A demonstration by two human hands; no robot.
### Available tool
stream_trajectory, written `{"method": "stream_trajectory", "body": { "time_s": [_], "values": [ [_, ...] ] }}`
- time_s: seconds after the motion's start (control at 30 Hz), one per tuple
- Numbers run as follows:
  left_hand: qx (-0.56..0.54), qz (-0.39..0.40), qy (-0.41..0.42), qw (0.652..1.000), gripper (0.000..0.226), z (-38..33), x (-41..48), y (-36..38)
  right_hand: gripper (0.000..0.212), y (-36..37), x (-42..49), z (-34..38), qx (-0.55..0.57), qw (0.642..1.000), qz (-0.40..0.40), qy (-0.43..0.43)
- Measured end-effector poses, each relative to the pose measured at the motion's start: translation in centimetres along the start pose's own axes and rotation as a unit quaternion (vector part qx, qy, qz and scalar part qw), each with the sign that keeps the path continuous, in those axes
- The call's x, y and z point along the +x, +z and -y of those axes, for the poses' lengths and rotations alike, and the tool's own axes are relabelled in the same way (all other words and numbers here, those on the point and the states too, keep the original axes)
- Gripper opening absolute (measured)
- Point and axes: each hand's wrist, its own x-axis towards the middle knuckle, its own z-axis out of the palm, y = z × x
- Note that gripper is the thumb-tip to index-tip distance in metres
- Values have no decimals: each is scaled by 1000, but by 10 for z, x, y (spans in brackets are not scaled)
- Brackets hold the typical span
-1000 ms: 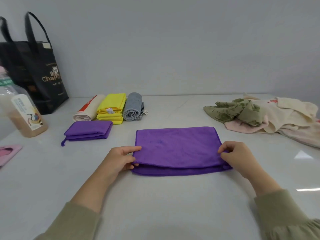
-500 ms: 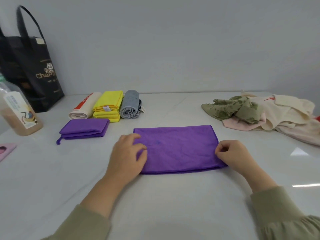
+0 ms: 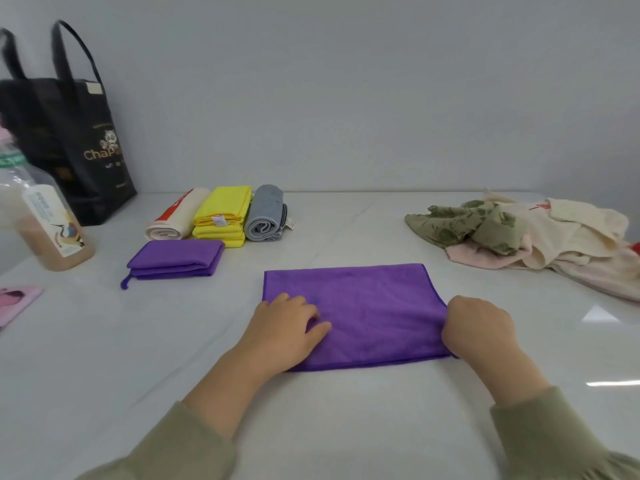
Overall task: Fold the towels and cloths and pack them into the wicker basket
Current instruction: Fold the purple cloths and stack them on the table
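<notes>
— Where lies the purple towel [image 3: 374,313]?
— Flat on the glossy white tabletop [image 3: 346,427], a soft folded rectangle. I see my left hand [image 3: 287,330] pressing its left edge, fingers loose; my right hand [image 3: 478,327] pinches the right edge.

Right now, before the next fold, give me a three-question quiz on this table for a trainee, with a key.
1. True or false: the wicker basket is in view.
2. Which lies right beside the yellow cloths, on the side facing the unfolded pile? A grey rolled towel; B bottle; C black bag.
3. Fill in: the left hand rests on a towel whose edge the right hand grips; its colour is ____.
Key: 1 false; 2 A; 3 purple.
</notes>
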Motion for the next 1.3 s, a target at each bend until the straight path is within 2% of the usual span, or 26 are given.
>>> {"method": "stream_trajectory", "body": {
  "time_s": [0.1, 0.2, 0.23, 0.3, 0.37, 0.4, 0.6, 0.73, 0.8, 0.93, 1.03, 1.2, 1.3],
  "values": [
    [-20, -51, -18, 998, 40, -8, 21, -11, 28, -18, 6, 20, 16, 996, -73, -50],
    [-23, -27, -18, 999, 48, -20, 53, -4, 38, -12, 30, 65, 120, 976, -133, -127],
    [-21, -9, -26, 999, 51, -21, 60, 3, 41, -3, 36, 78, 135, 972, -124, -148],
    [-15, 32, -49, 998, 55, -18, 66, 21, 49, 21, 45, 95, 138, 975, -54, -164],
    [-9, 55, -67, 996, 59, -10, 67, 32, 56, 37, 52, 94, 137, 977, 11, -161],
    [-4, 56, -71, 996, 60, -6, 67, 33, 58, 39, 57, 90, 138, 978, 19, -156],
    [-2, 60, -100, 993, 63, 5, 63, 30, 60, 45, 72, 58, 139, 988, 10, -74],
    [6, 53, -116, 992, 64, 10, 60, 29, 60, 41, 72, 53, 143, 987, 11, -70],
    [5, 61, -120, 991, 64, 9, 60, 28, 59, 36, 66, 54, 127, 989, -10, -75],
    [20, 94, -136, 986, 67, 7, 60, 22, 41, 12, 26, 62, 41, 988, -127, -79],
    [80, 103, -157, 979, 72, -2, 60, 5, 31, 1, -8, 74, 29, 992, -73, -99],
    [200, 186, -147, 951, 70, -22, 52, -30, 45, 14, -11, 70, 34, 993, 55, -102],
    [229, 271, -118, 928, 69, -30, 38, -47, 56, 13, 10, 59, 59, 969, 105, -215]
  ]
}}
